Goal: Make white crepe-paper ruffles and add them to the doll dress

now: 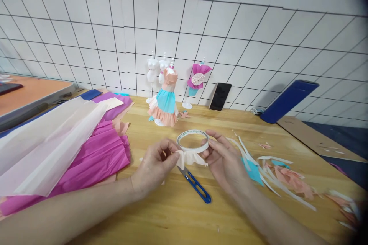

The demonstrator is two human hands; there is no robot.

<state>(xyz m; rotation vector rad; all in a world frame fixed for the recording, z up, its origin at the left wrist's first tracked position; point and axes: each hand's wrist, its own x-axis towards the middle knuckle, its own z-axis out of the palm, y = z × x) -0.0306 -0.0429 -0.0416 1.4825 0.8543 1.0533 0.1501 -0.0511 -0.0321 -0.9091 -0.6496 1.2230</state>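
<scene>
My left hand (158, 160) pinches the left end of a small gathered strip of white crepe paper (189, 158). The strip hangs along the lower edge of a roll of double-sided tape (193, 149), which my right hand (225, 157) grips at its right side. Blue thread snips (197, 187) lie on the table just below, their blade tips partly behind the paper. Beyond the hands stands a miniature dress form in a peach, blue and white paper dress (166, 99). Another form to its right wears a magenta paper top with a pleated rosette (198, 78).
Sheets of white (57, 134) and magenta crepe paper (94, 160) cover the table's left side. Paper scraps and backing strips (276, 176) lie on the right. A phone (220, 96) and a dark blue case (289, 101) lean at the tiled wall, near bare white dress forms (152, 71).
</scene>
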